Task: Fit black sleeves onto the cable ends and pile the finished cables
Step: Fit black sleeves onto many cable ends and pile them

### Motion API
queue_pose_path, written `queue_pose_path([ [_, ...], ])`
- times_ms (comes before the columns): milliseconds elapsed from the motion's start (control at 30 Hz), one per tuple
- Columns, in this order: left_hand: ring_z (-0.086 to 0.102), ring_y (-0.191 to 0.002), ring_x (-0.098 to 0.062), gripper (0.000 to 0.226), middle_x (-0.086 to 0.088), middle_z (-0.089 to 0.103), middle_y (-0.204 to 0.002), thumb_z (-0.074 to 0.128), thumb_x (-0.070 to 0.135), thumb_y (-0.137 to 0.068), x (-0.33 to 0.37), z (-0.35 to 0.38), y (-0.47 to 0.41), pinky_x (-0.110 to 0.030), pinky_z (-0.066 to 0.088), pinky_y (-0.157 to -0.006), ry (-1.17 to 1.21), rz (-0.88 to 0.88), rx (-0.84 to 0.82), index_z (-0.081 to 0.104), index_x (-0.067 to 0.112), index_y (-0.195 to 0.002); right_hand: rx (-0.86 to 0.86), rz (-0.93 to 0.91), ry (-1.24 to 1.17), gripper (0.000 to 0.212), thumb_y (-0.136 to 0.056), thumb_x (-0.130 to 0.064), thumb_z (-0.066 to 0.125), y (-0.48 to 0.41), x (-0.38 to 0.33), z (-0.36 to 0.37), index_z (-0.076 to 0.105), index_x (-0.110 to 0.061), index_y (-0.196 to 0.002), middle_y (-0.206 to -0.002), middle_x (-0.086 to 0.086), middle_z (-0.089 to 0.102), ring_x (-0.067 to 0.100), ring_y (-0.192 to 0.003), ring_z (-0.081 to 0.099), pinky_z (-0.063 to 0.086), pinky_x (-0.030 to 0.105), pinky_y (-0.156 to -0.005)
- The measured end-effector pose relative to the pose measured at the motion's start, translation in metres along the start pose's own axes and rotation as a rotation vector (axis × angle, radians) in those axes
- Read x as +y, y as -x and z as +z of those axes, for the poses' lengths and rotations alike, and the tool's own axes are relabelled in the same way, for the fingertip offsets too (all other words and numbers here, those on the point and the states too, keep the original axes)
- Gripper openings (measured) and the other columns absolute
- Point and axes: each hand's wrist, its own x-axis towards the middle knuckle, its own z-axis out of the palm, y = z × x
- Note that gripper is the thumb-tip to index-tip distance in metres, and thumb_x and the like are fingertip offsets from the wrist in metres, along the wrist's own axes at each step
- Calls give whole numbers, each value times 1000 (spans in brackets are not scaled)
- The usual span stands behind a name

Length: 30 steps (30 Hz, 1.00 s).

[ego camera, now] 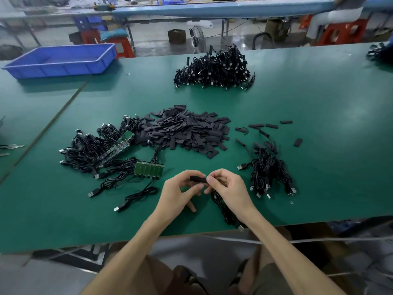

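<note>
cable (223,209) end hidden by fingers (215,180), bundle (380,53) cropped

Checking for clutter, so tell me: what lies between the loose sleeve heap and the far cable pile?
Nothing. In the head view, only bare green table separates the sleeve heap from the far cable pile.

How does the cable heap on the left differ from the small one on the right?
The left heap is bigger and sprawls wide; the right heap is small and compact. Green circuit boards lie among the left heap; the right heap has none. Both are black cables with USB plugs.
</note>
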Motion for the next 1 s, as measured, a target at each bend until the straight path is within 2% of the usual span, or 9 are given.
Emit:
queue_pose_path([
  [100, 69, -71, -22, 19, 3, 73, -83, 73, 7, -92, -3, 2, -1, -33, 57, -44, -92, 44, 63, 75, 22, -103, -23, -6, -30, 5, -99, -20, 70, 0, 1, -1, 70, -17, -95, -80, 3, 78, 21, -75, 77, 55, 22, -79],
  [233, 64, -57, -19, 13, -2, 68, -70, 64, 12, -99, -5, 1, -4, -31, 55, -45, -129, 14, 68, 76, 14, -101, -46, -14, -100, 5, -97, -10, 70, 0, 2, -3, 68, -11, -101, -83, 9, 78, 27, -82, 78, 60, 32, -85],
  [367, 60, -45, -22, 17, -4, 67, -68, 60, 19, -102, -6, -3, -7, -30, 51, -46, -158, -25, 32, 75, 15, -96, -78, -7, -115, 9, -92, -7, 73, 1, 0, -4, 73, -11, -101, -87, 7, 80, 25, -87, 78, 59, 26, -84],
  [533, 56, -45, -18, 18, -1, 65, -67, 59, 20, -103, -6, -3, -9, -28, 48, -45, -94, -60, 14, 74, 18, -93, -63, -8, -138, 11, -92, -6, 75, 1, 0, -4, 75, -11, -102, -91, 6, 80, 24, -83, 78, 59, 24, -82],
  [600, 57, -48, -17, 14, 0, 65, -70, 61, 17, -101, -7, -3, -10, -29, 50, -45, -97, -53, 0, 75, 18, -96, -53, -11, -157, 11, -92, -5, 74, 0, 2, -4, 76, -10, -101, -90, 8, 80, 25, -80, 78, 59, 25, -81],
  [667, 61, -51, -16, 13, 5, 67, -82, 68, 14, -97, -6, -3, -9, -27, 52, -47, -139, -1, -7, 76, 20, -104, -38, -14, -184, 10, -92, -6, 74, -1, 3, -4, 77, -11, -100, -89, 10, 80, 26, -77, 78, 58, 25, -80],
  [767, 59, -46, -19, 27, 4, 64, -101, 70, 9, -94, -4, 0, -6, -27, 54, -48, -243, 93, 11, 74, 19, -118, -18, -14, -216, 11, -91, -8, 74, -1, 4, -4, 78, -13, -100, -88, 11, 80, 25, -76, 77, 57, 23, -79],
  [1000, 50, -55, -14, 24, 0, 61, -102, 56, 16, -104, 3, 9, 6, -31, 53, -54, -549, 260, 14, 70, 6, -121, -23, -20, -263, 9, -90, -11, 74, 1, 4, -7, 80, -13, -96, -86, 12, 79, 22, -72, 76, 57, 21, -76],
])
